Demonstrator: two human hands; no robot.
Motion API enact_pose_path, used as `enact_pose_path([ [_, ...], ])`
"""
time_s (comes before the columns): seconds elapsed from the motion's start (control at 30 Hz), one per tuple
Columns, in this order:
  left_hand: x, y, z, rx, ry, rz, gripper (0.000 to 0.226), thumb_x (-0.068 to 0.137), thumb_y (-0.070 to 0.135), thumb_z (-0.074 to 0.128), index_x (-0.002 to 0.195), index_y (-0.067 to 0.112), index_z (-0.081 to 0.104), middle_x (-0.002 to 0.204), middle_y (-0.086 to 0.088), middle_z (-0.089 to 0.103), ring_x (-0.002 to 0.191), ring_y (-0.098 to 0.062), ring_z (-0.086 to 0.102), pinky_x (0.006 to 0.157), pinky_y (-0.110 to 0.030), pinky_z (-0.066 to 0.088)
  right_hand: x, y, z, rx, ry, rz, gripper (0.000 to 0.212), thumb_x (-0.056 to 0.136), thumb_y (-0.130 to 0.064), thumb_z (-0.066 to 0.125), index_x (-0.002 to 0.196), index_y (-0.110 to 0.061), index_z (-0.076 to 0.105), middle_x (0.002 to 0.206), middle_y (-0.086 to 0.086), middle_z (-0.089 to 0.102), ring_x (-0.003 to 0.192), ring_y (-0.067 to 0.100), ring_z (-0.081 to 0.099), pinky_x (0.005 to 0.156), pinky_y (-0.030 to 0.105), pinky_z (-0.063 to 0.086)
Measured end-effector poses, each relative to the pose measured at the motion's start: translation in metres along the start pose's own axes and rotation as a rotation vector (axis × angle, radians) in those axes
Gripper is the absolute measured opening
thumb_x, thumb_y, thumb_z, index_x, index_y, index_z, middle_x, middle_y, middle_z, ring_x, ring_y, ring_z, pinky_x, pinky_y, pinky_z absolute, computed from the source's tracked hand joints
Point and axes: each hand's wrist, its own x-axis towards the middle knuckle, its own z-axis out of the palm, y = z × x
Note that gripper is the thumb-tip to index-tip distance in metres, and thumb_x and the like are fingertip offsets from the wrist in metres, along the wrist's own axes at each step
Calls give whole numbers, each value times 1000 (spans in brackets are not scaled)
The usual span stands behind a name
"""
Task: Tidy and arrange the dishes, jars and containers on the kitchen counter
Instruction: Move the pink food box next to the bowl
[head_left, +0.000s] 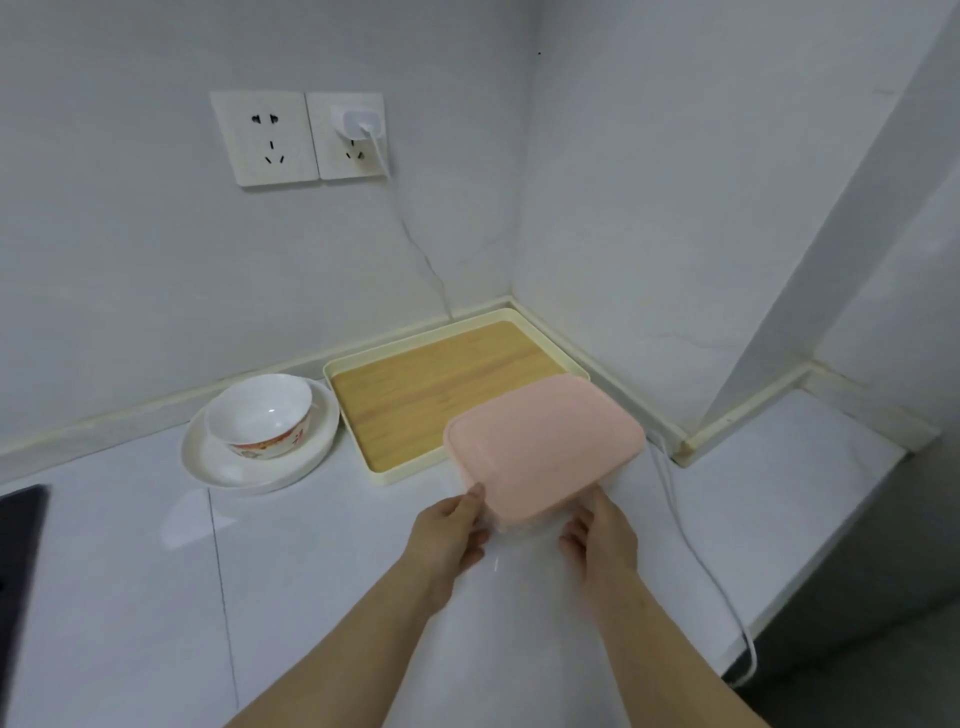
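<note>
A clear container with a pink lid (545, 447) is held over the near right corner of the cream tray with a wooden base (441, 384), which lies in the counter's back corner. My left hand (452, 535) grips the container's near left side, thumb at the lid's edge. My right hand (597, 535) grips its near right side. Left of the tray a white bowl with a red pattern (260, 413) sits in a white plate (223, 462).
A white cable (691, 545) runs from a wall charger (358, 124) down behind the tray and across the counter's right part to its front edge. A dark hob edge (21, 545) shows at the far left. Walls close the back and right.
</note>
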Motion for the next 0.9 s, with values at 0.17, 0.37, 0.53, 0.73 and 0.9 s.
enact_pose_path([
  [0.17, 12, 6, 23, 4, 11, 10, 25, 94, 31, 54, 84, 8, 58, 79, -4, 57, 72, -18, 55, 65, -26, 47, 14, -14, -1, 64, -50, 115, 19, 91, -31, 52, 105, -20, 58, 83, 0, 55, 69, 16, 49, 59, 28, 42],
  [0.37, 28, 12, 48, 3, 5, -43, 30, 93, 33, 54, 105, 6, 55, 89, -4, 57, 91, -25, 58, 73, -32, 50, 27, -19, -4, 158, -80, 201, 29, 87, -42, 52, 108, -23, 48, 82, 1, 42, 64, 17, 41, 56, 31, 38],
  [0.53, 30, 17, 61, -58, 1, -104, 40, 93, 32, 54, 120, 3, 50, 113, -9, 50, 104, -30, 54, 82, -34, 49, 29, -18, -6, 180, -96, 174, 48, 87, -44, 53, 131, -23, 48, 104, 4, 49, 80, 18, 48, 81, 39, 41],
  [0.73, 30, 18, 58, -91, -13, -124, 48, 93, 31, 55, 131, 4, 45, 124, -11, 48, 116, -34, 51, 87, -37, 48, 27, -16, -6, 201, -83, 167, 48, 86, -42, 55, 129, -21, 51, 96, 4, 50, 75, 18, 47, 79, 38, 42],
  [0.9, 30, 17, 58, -95, -19, -138, 51, 92, 32, 57, 133, 6, 42, 128, -11, 48, 110, -31, 51, 88, -38, 47, 24, -17, -5, 207, -68, 161, 43, 88, -40, 54, 127, -22, 51, 95, 4, 52, 76, 18, 48, 79, 39, 42],
])
